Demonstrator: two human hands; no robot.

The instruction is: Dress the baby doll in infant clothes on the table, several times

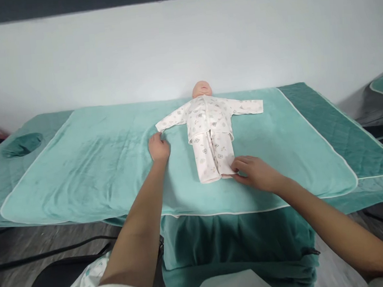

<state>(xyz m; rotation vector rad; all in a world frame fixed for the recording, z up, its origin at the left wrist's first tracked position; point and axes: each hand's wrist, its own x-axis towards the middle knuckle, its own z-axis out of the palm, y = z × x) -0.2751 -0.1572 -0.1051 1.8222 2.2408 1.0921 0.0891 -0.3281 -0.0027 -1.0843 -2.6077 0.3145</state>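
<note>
A baby doll (201,89) lies on its back, head towards the wall, in a white patterned long-sleeved top (205,115) and matching trousers (205,158). Both sleeves are spread out sideways. My left hand (159,147) rests on the cover just below the left-hand sleeve's cuff, its fingers curled and partly hidden; whether they grip the cuff does not show. At the hem of the right-hand trouser leg, my right hand (255,172) pinches the fabric between thumb and fingers. The doll's hands and feet are not visible.
Under the doll, a light green plush cover (112,169) with white piping lies over a darker quilted bed (343,142). The bed has a face hole (24,145) at its left end. A white wall (135,54) stands behind. Dark green cloth (237,238) hangs in front.
</note>
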